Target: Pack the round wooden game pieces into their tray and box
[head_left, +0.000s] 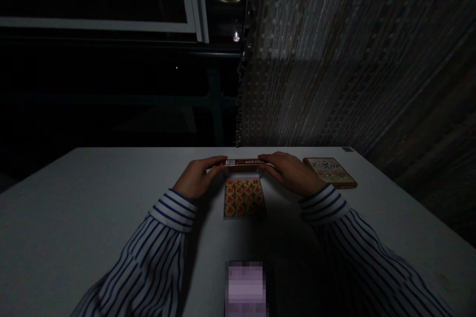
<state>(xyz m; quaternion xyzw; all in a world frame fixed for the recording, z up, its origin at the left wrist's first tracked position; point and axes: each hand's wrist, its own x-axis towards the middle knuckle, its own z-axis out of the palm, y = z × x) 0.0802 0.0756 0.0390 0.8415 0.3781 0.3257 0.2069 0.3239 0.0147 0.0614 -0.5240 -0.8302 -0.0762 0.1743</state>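
A small open box (243, 162) stands on the white table (92, 208), its brown far edge raised between my hands. Inside lie several round wooden game pieces (243, 197) with red characters, packed in rows. My left hand (197, 177) grips the box's left end with curled fingers. My right hand (292, 172) grips its right end the same way. Both arms wear blue-and-white striped sleeves.
The box's flat printed lid (330, 172) lies on the table right of my right hand. A blurred pinkish patch (245, 287) sits near the table's front edge. A woven curtain (353, 59) hangs behind, and a dark window (111, 59) is to the left.
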